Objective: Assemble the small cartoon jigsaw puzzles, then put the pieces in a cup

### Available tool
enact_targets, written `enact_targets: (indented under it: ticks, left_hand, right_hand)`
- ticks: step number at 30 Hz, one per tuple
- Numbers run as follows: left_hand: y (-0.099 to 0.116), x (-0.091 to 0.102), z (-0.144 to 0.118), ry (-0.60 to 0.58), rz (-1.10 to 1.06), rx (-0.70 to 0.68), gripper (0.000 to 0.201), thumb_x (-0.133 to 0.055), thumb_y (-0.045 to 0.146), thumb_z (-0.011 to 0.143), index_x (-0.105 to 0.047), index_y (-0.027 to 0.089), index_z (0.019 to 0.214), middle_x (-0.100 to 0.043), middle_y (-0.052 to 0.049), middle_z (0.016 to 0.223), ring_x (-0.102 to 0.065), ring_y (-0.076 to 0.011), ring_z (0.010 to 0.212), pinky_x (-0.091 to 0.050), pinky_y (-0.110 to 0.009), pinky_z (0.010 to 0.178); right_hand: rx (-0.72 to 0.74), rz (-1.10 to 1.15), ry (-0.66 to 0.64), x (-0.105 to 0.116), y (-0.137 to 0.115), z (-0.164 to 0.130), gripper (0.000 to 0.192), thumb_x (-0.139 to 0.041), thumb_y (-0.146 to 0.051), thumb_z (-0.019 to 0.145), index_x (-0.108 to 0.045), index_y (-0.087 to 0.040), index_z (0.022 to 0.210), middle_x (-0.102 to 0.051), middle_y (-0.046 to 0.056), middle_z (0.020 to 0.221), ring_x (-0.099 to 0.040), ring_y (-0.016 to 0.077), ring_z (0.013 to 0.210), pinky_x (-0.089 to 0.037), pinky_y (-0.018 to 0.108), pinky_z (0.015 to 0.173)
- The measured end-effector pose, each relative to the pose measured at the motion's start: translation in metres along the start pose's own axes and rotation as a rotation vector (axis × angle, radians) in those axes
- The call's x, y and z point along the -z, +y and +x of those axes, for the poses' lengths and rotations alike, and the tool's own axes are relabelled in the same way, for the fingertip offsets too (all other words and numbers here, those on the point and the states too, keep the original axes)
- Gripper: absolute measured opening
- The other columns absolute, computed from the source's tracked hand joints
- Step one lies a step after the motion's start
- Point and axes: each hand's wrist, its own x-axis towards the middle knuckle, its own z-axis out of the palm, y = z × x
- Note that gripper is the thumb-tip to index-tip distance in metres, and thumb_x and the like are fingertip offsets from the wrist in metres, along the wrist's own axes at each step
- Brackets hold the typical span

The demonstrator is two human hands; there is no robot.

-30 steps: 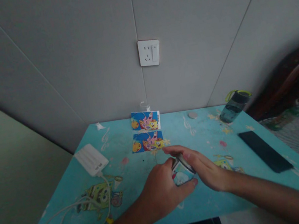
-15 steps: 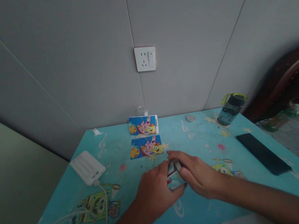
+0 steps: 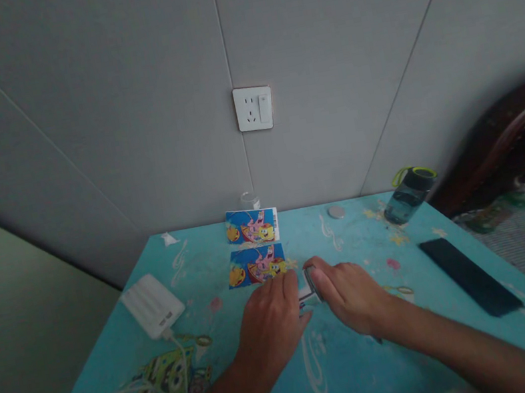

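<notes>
Both hands moved toward 12 o'clock; left hand (image 3: 271,320) and right hand (image 3: 350,293) jointly grip a card stack (image 3: 308,288), cartoon cards (image 3: 257,265) beyond

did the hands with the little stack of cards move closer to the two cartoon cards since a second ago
Yes. Both hands, left hand and right hand, carried the small card stack up the table, nearer the lower blue cartoon card.

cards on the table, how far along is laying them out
Two cartoon cards already lie in a column by the wall. Left hand and right hand pinch a small stack of cards just below them. How many remain cannot be told.
</notes>
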Motion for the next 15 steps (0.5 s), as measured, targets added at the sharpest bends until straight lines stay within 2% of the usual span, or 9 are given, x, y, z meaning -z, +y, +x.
enact_targets:
  ticks: [2,5,7,8,11,15]
  left_hand:
    - [-0.001,0.001,0.001,0.027,0.026,-0.025,0.041,-0.071,0.020,0.080,-0.054,0.018,0.117,-0.068,-0.010,0.110,-0.066,-0.0288,0.104,-0.054,-0.043,0.090]
    - [0.000,0.004,0.002,0.003,-0.006,-0.034,0.040,-0.072,0.025,0.081,-0.054,0.017,0.116,-0.068,-0.011,0.107,-0.067,-0.0298,0.100,-0.056,-0.043,0.084]
    - [0.003,0.006,0.002,-0.029,-0.030,-0.047,0.036,-0.071,0.028,0.081,-0.055,0.017,0.111,-0.069,-0.010,0.103,-0.068,-0.0303,0.095,-0.057,-0.044,0.079]
    - [0.004,0.007,0.002,-0.041,-0.034,-0.056,0.035,-0.071,0.028,0.081,-0.055,0.017,0.109,-0.069,-0.009,0.101,-0.068,-0.0304,0.093,-0.057,-0.044,0.078]
    - [0.009,0.009,0.000,-0.042,-0.015,-0.091,0.035,-0.072,0.028,0.081,-0.055,0.017,0.109,-0.068,-0.010,0.101,-0.068,-0.0308,0.091,-0.057,-0.046,0.079]
    - [0.013,0.007,-0.002,-0.037,0.044,-0.113,0.039,-0.074,0.026,0.081,-0.054,0.015,0.113,-0.068,-0.012,0.105,-0.068,-0.0317,0.096,-0.057,-0.045,0.081]
  right_hand:
    - [0.059,0.075,0.026,-0.002,0.010,0.001,0.038,-0.021,-0.035,0.108,-0.054,-0.019,0.118,-0.069,0.003,0.081,-0.068,0.0196,0.072,-0.045,0.029,0.066]
    - [0.306,0.103,0.155,-0.011,0.030,0.005,0.045,-0.026,-0.044,0.105,-0.047,-0.017,0.134,-0.070,0.010,0.097,-0.068,0.0225,0.082,-0.049,0.033,0.073]
    - [0.455,0.103,0.224,-0.019,0.041,0.006,0.053,-0.027,-0.052,0.102,-0.046,-0.015,0.135,-0.068,0.009,0.090,-0.065,0.0218,0.074,-0.050,0.034,0.068]
    - [0.484,0.120,0.243,-0.023,0.045,0.006,0.054,-0.027,-0.054,0.101,-0.046,-0.016,0.133,-0.067,0.007,0.084,-0.063,0.0208,0.068,-0.049,0.033,0.065]
    - [0.408,0.233,0.273,-0.032,0.047,0.002,0.048,-0.025,-0.053,0.100,-0.048,-0.018,0.124,-0.061,0.001,0.073,-0.055,0.0175,0.057,-0.044,0.030,0.058]
    - [0.221,0.322,0.222,-0.028,0.031,-0.008,0.038,-0.026,-0.046,0.102,-0.048,-0.020,0.118,-0.052,-0.004,0.065,-0.049,0.0156,0.051,-0.038,0.029,0.055]
